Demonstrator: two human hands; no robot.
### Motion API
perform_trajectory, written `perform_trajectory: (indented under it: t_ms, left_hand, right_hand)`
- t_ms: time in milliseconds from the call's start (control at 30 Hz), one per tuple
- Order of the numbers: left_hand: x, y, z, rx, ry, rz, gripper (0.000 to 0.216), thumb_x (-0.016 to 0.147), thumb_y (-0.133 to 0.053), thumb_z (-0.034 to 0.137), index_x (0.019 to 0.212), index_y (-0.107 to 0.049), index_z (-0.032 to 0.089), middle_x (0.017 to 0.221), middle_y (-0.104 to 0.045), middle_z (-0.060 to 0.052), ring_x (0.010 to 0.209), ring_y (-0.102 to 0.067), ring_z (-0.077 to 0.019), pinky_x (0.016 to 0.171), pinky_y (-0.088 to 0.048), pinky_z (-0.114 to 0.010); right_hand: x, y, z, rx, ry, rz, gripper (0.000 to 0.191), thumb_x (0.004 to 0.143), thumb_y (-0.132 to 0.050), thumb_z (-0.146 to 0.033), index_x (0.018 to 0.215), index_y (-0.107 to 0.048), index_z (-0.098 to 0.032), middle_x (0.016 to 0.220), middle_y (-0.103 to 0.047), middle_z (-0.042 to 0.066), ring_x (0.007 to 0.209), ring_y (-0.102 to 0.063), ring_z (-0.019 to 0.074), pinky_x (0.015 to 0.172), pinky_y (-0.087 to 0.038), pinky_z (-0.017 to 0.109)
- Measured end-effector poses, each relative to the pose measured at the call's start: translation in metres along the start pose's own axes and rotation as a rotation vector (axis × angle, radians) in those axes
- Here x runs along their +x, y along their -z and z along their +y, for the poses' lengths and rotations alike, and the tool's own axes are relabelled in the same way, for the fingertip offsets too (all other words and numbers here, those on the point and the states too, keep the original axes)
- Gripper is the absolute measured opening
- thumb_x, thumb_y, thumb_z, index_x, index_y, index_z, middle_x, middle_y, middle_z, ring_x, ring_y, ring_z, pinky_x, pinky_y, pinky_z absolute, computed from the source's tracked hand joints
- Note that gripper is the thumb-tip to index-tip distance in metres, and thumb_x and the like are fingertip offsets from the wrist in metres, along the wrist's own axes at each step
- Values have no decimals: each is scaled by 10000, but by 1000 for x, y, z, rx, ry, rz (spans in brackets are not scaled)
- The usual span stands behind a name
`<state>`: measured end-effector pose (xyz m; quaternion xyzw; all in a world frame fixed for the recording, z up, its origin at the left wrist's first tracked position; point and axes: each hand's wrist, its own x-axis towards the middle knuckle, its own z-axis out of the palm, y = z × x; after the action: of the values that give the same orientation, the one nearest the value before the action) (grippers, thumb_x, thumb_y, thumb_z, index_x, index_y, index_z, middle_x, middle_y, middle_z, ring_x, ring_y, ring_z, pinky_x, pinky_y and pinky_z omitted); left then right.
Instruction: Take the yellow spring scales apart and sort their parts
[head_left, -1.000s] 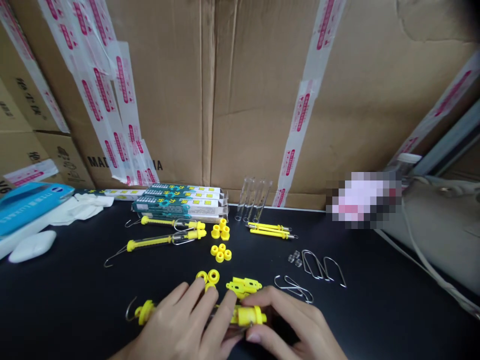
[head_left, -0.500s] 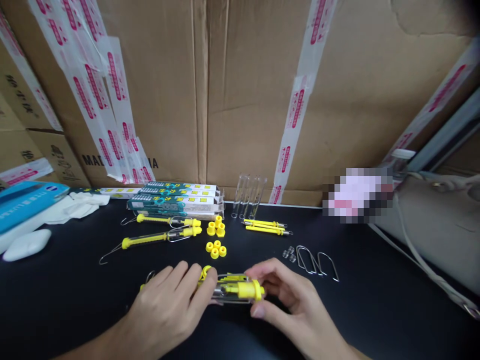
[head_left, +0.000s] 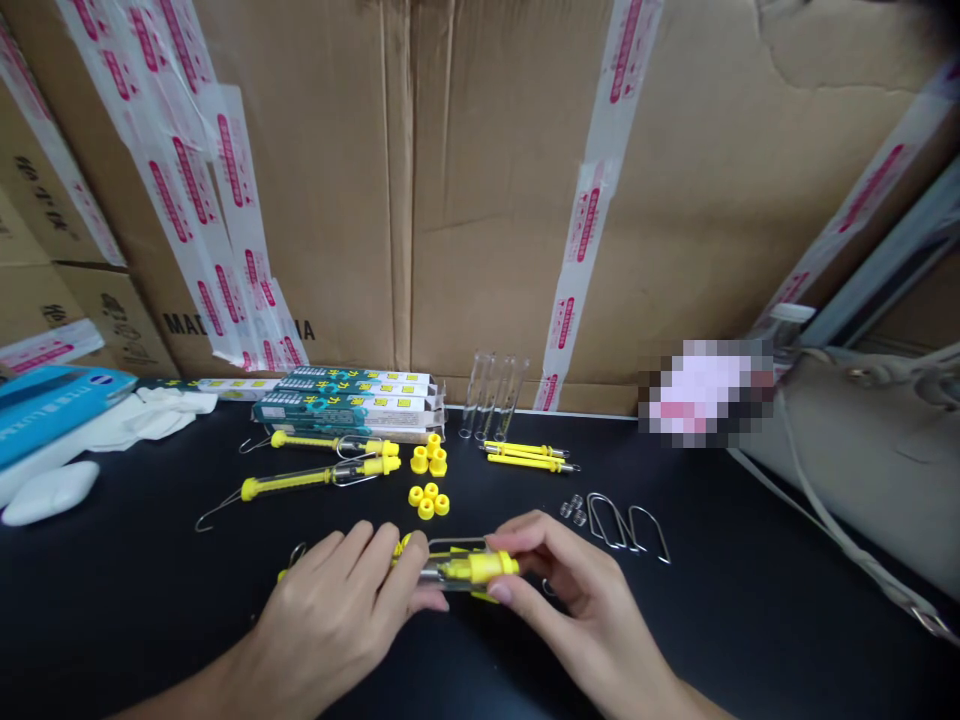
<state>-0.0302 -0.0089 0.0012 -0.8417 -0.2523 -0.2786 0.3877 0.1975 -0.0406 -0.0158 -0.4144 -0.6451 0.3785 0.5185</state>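
My left hand is closed around the clear tube of a yellow spring scale just above the black table. My right hand pinches the scale's yellow end cap and wire loop. The hook end of the scale pokes out past my left fingers. Two finished spring scales lie further back. Small yellow caps sit between them and my hands.
Boxed scales are stacked against the cardboard wall. Clear tubes, yellow rods, small springs and wire loops lie mid-table. A blue box and white case are at the left, a beige bag at right.
Both hands lifted the spring scale off the table and drew it slightly back. The right hand shifted along the yellow cap end. The camera view tilted a little.
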Motion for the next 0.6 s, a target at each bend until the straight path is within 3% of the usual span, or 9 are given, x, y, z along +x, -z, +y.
perform_trajectory:
  t_ms: [133,267,367,467,533,600]
  left_hand:
    - [-2,2,2,41,-11,1,239,1043,-485,251,1097,-660,97,812,-700,-48,714,-672,-214,713,-448,-379]
    - [-3,3,3,35,37,-28,272,1026,-470,186,1234,-617,91,904,-710,-99,794,-684,-258,779,-480,-444]
    - [-4,4,3,21,9,-31,216,986,-472,110,1115,-646,108,907,-724,-104,820,-697,-261,773,-497,-421]
    - [-5,6,4,-29,12,1,235,962,-408,36,986,-628,115,888,-752,-98,793,-714,-261,767,-502,-414]
    - [-7,7,5,-49,1,-5,296,967,-343,3,988,-615,117,840,-764,-60,727,-719,-216,730,-502,-365]
    - [-7,7,6,-53,-5,-5,333,986,-297,2,997,-608,122,789,-764,-25,665,-714,-171,670,-492,-316]
  right_hand:
    - [1,3,-6,-48,5,-51,292,917,-708,-268,1202,-647,-257,975,-684,26,863,-692,169,792,-590,276]
    - [-1,7,-13,-282,207,-75,233,902,-733,-218,1131,-727,-254,1001,-698,50,887,-703,194,787,-584,276]
    - [-6,7,-11,-373,338,-10,340,925,-638,-67,1173,-722,-285,1040,-681,59,890,-713,189,769,-596,261]
    - [-12,5,-8,-371,433,22,450,911,-559,35,1095,-739,-335,1129,-648,61,962,-710,199,805,-605,281]
    - [-15,1,-7,-289,414,52,443,896,-609,17,1123,-705,-350,1160,-650,59,995,-709,210,822,-613,293]
    - [-16,-4,-9,-111,271,112,428,883,-699,-69,1197,-630,-352,1154,-675,49,960,-722,199,796,-625,276]
